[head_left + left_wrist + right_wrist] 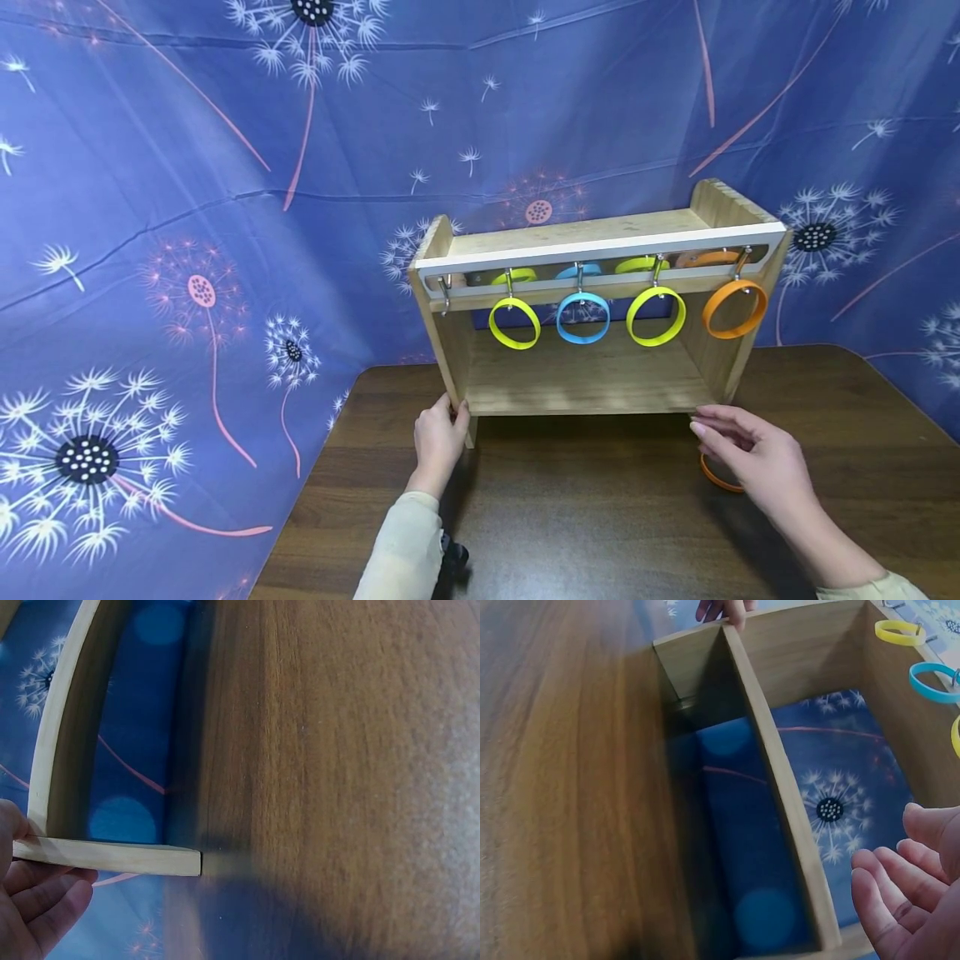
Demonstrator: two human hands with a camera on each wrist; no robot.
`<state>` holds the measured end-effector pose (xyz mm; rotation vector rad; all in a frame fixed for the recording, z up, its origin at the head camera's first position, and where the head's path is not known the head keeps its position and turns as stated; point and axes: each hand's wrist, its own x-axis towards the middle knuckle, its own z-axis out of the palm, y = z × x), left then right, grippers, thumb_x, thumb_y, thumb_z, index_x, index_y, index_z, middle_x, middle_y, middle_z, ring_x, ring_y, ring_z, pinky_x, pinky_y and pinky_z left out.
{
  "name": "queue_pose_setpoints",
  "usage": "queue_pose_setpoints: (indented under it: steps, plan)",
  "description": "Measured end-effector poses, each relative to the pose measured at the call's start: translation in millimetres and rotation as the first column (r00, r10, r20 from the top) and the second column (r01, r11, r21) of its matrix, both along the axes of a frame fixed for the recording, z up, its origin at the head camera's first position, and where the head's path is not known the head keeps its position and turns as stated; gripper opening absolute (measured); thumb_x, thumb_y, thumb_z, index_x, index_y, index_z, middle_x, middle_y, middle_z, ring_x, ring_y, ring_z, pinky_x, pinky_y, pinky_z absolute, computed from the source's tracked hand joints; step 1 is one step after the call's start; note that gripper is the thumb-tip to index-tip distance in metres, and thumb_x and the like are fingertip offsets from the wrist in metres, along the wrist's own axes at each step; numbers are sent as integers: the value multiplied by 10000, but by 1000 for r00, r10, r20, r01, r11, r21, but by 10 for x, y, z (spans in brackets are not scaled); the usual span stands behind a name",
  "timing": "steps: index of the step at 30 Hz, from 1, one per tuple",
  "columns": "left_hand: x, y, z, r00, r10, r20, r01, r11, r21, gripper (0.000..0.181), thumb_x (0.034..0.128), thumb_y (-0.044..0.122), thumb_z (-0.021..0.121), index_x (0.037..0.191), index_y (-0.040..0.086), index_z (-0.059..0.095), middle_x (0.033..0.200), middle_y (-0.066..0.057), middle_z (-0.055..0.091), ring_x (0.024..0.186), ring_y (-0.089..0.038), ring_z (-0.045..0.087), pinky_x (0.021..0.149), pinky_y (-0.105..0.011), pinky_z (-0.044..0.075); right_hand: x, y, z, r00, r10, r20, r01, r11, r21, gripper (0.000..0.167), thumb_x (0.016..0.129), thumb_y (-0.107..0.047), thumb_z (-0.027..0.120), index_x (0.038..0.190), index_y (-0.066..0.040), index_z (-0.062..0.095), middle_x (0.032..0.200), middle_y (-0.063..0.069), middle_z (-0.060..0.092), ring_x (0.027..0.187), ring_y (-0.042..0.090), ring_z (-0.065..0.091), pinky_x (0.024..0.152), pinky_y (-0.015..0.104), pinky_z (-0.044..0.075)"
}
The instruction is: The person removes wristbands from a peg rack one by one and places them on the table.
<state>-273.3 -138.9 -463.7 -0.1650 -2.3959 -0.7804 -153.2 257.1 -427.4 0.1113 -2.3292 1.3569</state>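
Observation:
My left hand (438, 442) grips the lower left side panel of a wooden shelf (592, 375), thumb on one face and fingers on the other, as the left wrist view also shows. By the shelf's lower right corner is my right hand (757, 458), its fingers loosely bent and holding nothing; whether its fingertips touch the wood I cannot tell. An orange ring (718, 483) lies on the table, partly hidden behind that hand. From hooks under the shelf's front rail hang a blue ring (582, 341), another orange ring (731, 335) and two yellow-green rings (517, 346).
The shelf stands at the back of a brown wooden table (570, 508). Behind it hangs a blue cloth (375, 150) with dandelion prints. A hook (445, 293) is at the rail's left end. Beneath my left wrist shows a small black object (454, 554).

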Motion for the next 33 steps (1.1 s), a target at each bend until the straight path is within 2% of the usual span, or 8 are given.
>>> queue_pose_setpoints:
  steps: [13, 17, 24, 30, 33]
  plan:
    - [-2, 10, 11, 1000, 8, -12, -8, 1000, 0, 152, 862, 200, 678, 741, 131, 615, 552, 21, 589, 474, -201, 555, 443, -345, 372, -74, -206, 211, 998, 46, -50, -47, 999, -8, 297, 887, -141, 710, 1151, -13, 662, 950, -138, 713, 706, 82, 695, 619, 207, 525]
    - [5, 7, 9, 1000, 11, -14, -11, 1000, 6, 144, 856, 197, 680, 743, 132, 618, 548, 24, 589, 473, -204, 558, 441, -346, 370, -99, -273, 272, 993, 74, -88, -76, 997, -27, 285, 877, -86, 711, 1147, -9, 664, 961, -100, 719, 709, 73, 692, 620, 212, 525]
    - [6, 14, 4, 1000, 14, -17, -14, 1000, 10, 145, 853, 201, 680, 739, 136, 617, 546, 25, 586, 476, -217, 558, 440, -353, 366, -150, -394, 349, 986, 110, -127, -117, 992, -46, 306, 853, -33, 721, 1155, -45, 673, 992, -150, 703, 718, 70, 693, 640, 207, 528]
    - [10, 14, 12, 1000, 24, -14, -24, 1000, 3, 141, 852, 212, 682, 746, 139, 624, 561, 5, 609, 506, -263, 597, 452, -383, 390, -171, -530, 442, 980, 141, -139, -150, 987, -52, 324, 850, -27, 722, 1167, -74, 675, 997, 31, 730, 733, 99, 695, 650, 207, 525]
    - [13, 15, 14, 1000, 28, -3, -28, 1000, -5, 125, 860, 220, 680, 781, 131, 644, 585, -21, 636, 523, -276, 618, 454, -389, 402, -181, -601, 490, 978, 152, -143, -158, 987, -30, 305, 865, -59, 716, 1165, -100, 679, 988, 71, 729, 746, 126, 693, 645, 202, 518]
